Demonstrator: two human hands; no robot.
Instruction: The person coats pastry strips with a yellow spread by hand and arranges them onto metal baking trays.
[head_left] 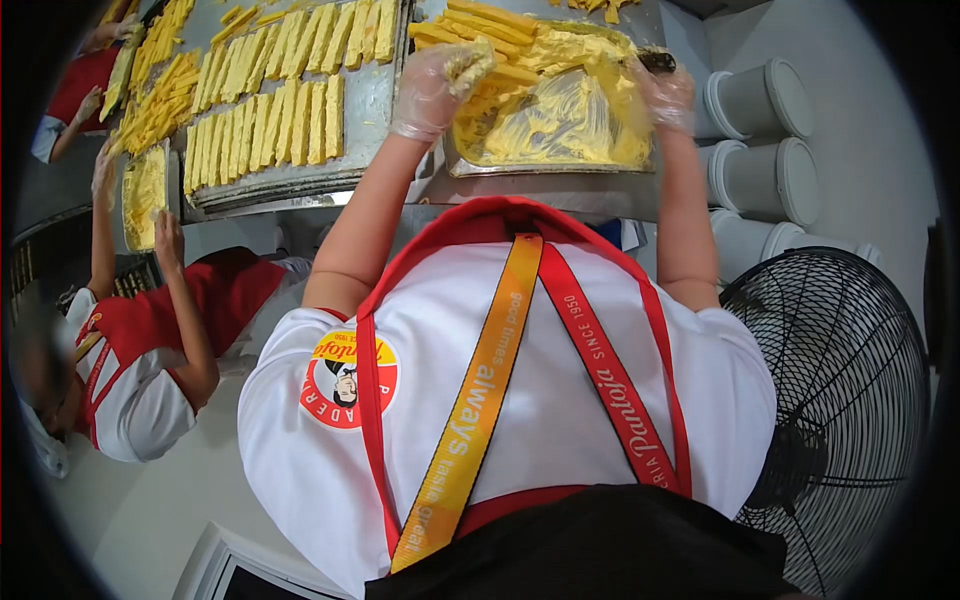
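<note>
My left hand (pixel 430 95), in a clear plastic glove, is closed at the near left corner of a metal tray (pixel 560 171). In its fingers is a cream-coated yellow stick (pixel 468 68), seen only in part. Thick yellow cream (pixel 560 110) is smeared over the tray, with streaks of bare metal showing through. Plain yellow sticks (pixel 490 25) lie piled at the tray's far left. My right hand (pixel 668 97), also gloved, is closed at the tray's right edge around a dark-handled tool (pixel 657 62); its working end is hard to make out.
Left of my tray, a large baking sheet (pixel 370 110) holds rows of coated sticks (pixel 290 125). A co-worker (pixel 150 350) at left handles a smaller cream tray (pixel 145 200); another person's arms show beyond. White buckets (pixel 765 180) and a black fan (pixel 830 400) stand at right.
</note>
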